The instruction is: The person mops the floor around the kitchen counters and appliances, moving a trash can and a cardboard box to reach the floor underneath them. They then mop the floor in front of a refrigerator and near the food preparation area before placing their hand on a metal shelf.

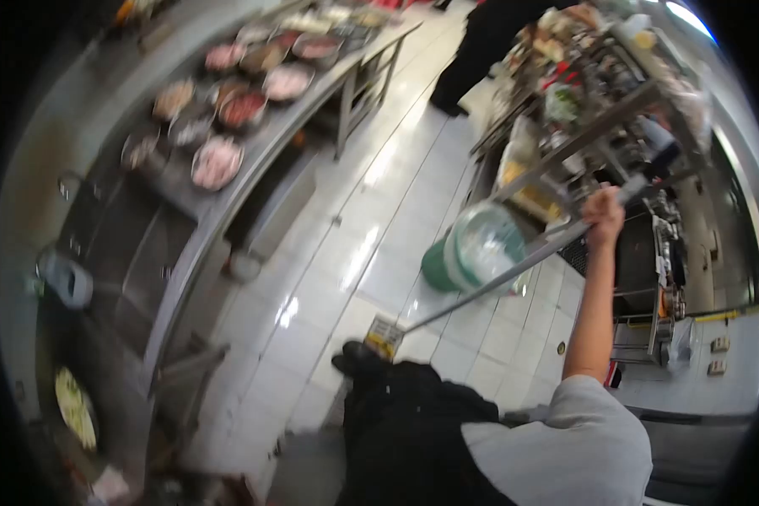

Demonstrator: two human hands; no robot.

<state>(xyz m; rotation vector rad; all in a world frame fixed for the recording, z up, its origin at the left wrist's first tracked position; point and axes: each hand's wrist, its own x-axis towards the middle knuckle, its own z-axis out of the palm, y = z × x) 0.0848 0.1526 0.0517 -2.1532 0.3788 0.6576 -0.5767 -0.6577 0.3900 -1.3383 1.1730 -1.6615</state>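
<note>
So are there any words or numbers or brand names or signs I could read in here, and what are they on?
None that can be read.
Yellow-and-white piece at the low end of the pole: dark marks, too blurred to tell if they're letters.
Green bucket: no clear lettering.
Small boxes on the wall: too small to tell.

Long grey pole (497,281), slanting, yellowish head (384,336), apparently on white tiles (310,291)

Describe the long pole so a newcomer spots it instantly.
Start at the pale tiled floor, then the green tub on it. The pole slants past the tub's near side, right hand to floor, beside a dark shoe. Unlike the rack bars, it is hand-held and ends in a yellow-patched head.
</note>
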